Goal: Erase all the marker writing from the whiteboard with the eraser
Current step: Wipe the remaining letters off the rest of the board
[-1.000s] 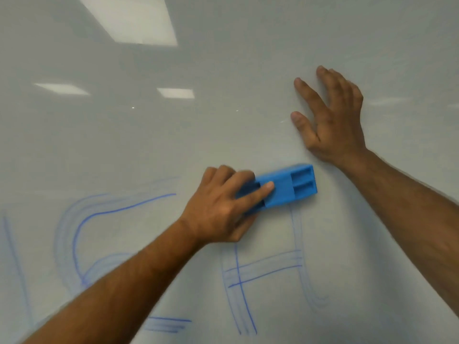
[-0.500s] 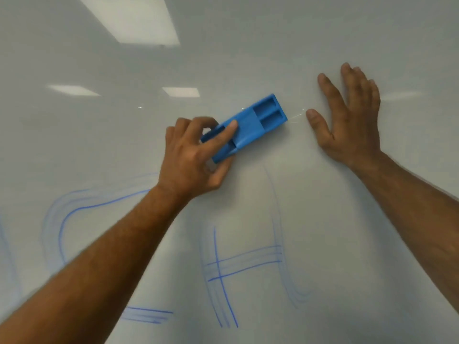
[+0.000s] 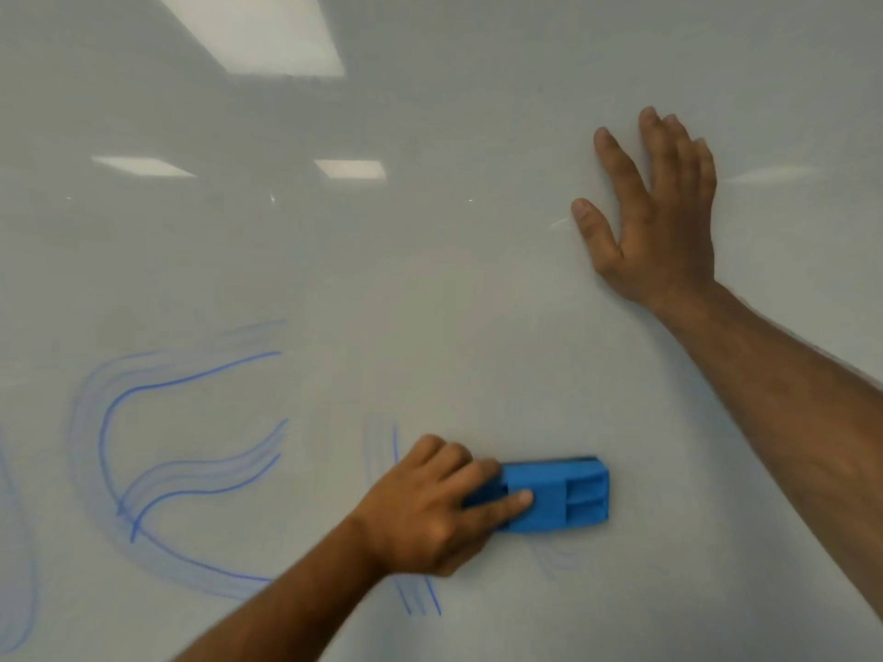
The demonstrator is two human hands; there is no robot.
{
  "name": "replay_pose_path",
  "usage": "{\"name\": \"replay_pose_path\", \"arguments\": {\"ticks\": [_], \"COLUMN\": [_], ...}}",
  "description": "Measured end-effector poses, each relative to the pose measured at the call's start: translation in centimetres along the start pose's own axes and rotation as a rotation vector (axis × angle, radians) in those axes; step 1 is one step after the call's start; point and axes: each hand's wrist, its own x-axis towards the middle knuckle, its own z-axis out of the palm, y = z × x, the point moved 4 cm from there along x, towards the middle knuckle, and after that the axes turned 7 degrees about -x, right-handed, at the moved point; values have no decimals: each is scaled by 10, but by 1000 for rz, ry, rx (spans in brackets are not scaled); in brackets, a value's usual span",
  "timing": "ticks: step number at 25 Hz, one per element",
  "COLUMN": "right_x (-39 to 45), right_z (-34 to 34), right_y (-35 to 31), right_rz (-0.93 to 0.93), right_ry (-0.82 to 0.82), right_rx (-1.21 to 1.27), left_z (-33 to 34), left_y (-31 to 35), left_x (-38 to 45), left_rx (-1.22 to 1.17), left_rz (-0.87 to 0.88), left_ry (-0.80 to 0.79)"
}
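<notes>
My left hand (image 3: pixel 432 506) grips a blue eraser (image 3: pixel 561 494) and holds it flat against the whiteboard (image 3: pixel 430 279), low in the middle. My right hand (image 3: pixel 654 217) lies flat on the board at the upper right, fingers spread. Blue marker writing (image 3: pixel 157 451), a large smeared curved letter, stays at the lower left. Short blue vertical strokes (image 3: pixel 420 599) show above and below my left hand. Faint smudges (image 3: pixel 554 559) lie just under the eraser. My left hand hides part of the strokes.
Ceiling lights (image 3: pixel 258 35) reflect in the glossy board at the upper left. Another blue curve (image 3: pixel 19 566) runs along the far left edge. The board fills the whole view; no edge or tray shows.
My left hand swept the eraser up towards my right hand, then back down over the letter with the crossbar. Its crossbar and right stroke are gone. My right hand stayed on the board.
</notes>
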Motion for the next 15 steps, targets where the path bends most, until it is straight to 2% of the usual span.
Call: {"name": "replay_pose_path", "arguments": {"ticks": [3, 6, 15], "right_x": [0, -1, -1], "right_z": [-1, -2, -1], "right_y": [0, 0, 2], "right_rz": [1, 7, 13], "right_ry": [-6, -3, 2], "right_rx": [-1, -3, -10], "left_z": [10, 5, -8], "left_y": [17, 13, -12], "left_x": [-18, -20, 13], "left_rx": [-19, -9, 95], "left_rz": [76, 74, -246], "left_ry": [-52, -32, 223]}}
